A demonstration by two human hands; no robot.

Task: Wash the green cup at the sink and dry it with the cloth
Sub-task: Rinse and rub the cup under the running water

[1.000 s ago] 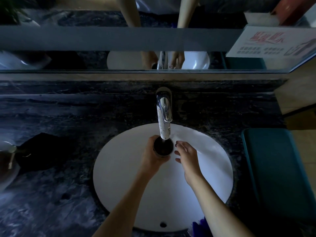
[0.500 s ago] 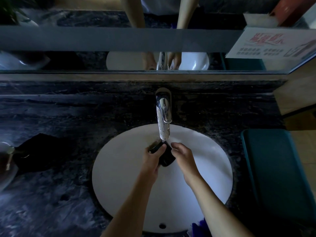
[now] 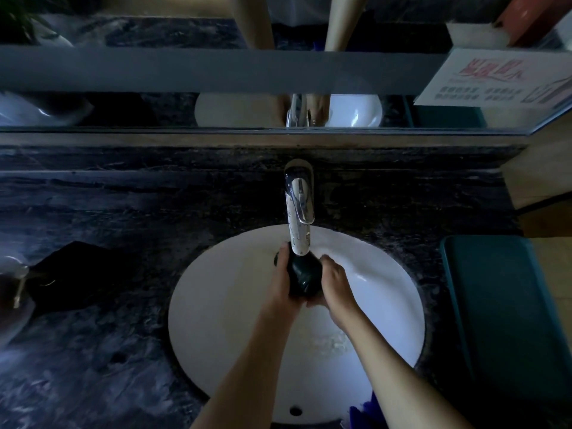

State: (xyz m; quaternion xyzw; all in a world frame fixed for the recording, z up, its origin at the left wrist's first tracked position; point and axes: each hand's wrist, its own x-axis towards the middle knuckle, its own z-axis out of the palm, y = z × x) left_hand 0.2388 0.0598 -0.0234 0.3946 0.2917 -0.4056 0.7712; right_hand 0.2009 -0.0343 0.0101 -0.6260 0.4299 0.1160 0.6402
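A dim washroom: a dark marbled table [image 3: 93,382] runs across the frame with a white oval sink [image 3: 216,320] sunk into its middle, a mirror [image 3: 154,109] along the top and a chrome tap [image 3: 298,212] reaching out over the bowl at centre.

The green cup [image 3: 301,277] is right under the spout, just above the middle of the frame, tilted on its side between both hands. It looks dark and glossy, with wet highlights on its wall. The left hand [image 3: 283,283] wraps its fingers round the cup's left side; the right hand [image 3: 335,284] curls against the right side and underneath, so both are gripping it. I cannot make out a stream of water, though the bowl shows ripples lower down.

To my eye the cup is small, rigid and light, and a wet glazed or plastic wall like that will be slippery. The body, held around its girth with a thumb near the rim, seems the safest hold. If it is ceramic, a slip into the hard basin could chip it.

A dark bundle, possibly the cloth [image 3: 77,274], lies on the table at the left of the frame, well apart from the sink.
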